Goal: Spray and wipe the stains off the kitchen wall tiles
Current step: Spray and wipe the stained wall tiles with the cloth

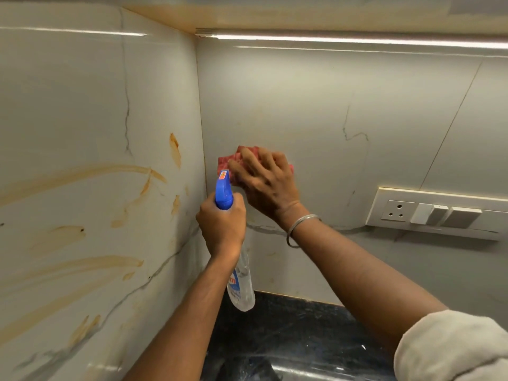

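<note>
Pressing a red cloth [228, 160] flat against the back wall tile [302, 105] just beside the corner, the right hand [264, 182] lies with fingers spread and nearly straight in the head camera's view. The left hand [222, 226] is curled tight around the neck of the spray bottle [224, 191], its blue nozzle raised just below the cloth. The back wall looks largely clean, but orange-brown stains [82, 171] streak the left wall tile [68, 92], so most of the job appears to lie ahead.
</note>
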